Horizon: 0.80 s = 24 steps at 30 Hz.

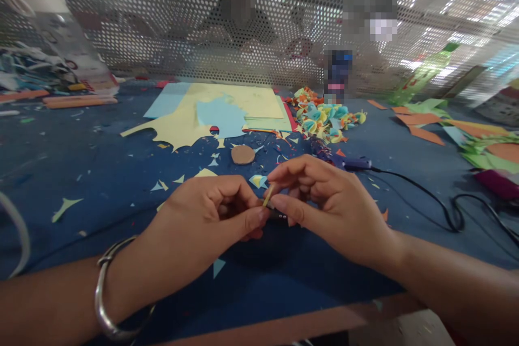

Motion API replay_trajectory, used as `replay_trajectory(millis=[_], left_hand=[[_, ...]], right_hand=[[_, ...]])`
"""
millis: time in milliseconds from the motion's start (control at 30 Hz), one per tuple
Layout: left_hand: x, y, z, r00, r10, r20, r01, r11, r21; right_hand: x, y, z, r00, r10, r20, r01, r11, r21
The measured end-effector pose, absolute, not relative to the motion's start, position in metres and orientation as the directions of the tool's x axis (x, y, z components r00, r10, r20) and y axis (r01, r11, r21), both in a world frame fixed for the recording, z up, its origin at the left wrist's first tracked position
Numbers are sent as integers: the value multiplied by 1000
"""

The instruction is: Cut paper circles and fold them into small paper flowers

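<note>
Both hands, left hand [211, 211] and right hand [324, 200], pinch a tiny paper strip [268, 195]; it may tear, or drop among scraps [178, 179] at ten o'clock.

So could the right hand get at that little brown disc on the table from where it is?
Probably yes. The brown disc lies just beyond the right hand with only paper scraps between. But that hand's fingers, with the left hand, are pinching a small yellow strip, so it would have to let go first.

Bright backlight through the mesh; edges warped, soft blur throughout.
</note>
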<state>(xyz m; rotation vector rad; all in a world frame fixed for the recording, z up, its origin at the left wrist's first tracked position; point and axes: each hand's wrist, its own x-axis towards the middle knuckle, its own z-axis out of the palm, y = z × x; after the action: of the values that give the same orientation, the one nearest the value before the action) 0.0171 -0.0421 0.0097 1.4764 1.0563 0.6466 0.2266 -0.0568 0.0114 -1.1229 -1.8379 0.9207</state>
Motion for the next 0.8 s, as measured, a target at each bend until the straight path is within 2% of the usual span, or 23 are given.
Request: replay_trajectory(millis=[200, 400, 800], left_hand=[[14, -44, 12, 439, 885, -153, 361, -18, 932], [13, -43, 12, 430, 894, -127, 416, -71, 907], [13, -45, 9, 459, 871, -176, 344, 9, 939]], right_hand=[[227, -54, 15, -346, 926, 147, 374, 280, -884], [226, -55, 15, -356, 927, 117, 358, 250, -900], [224, -54, 18, -341, 932, 126, 329, 244, -912]])
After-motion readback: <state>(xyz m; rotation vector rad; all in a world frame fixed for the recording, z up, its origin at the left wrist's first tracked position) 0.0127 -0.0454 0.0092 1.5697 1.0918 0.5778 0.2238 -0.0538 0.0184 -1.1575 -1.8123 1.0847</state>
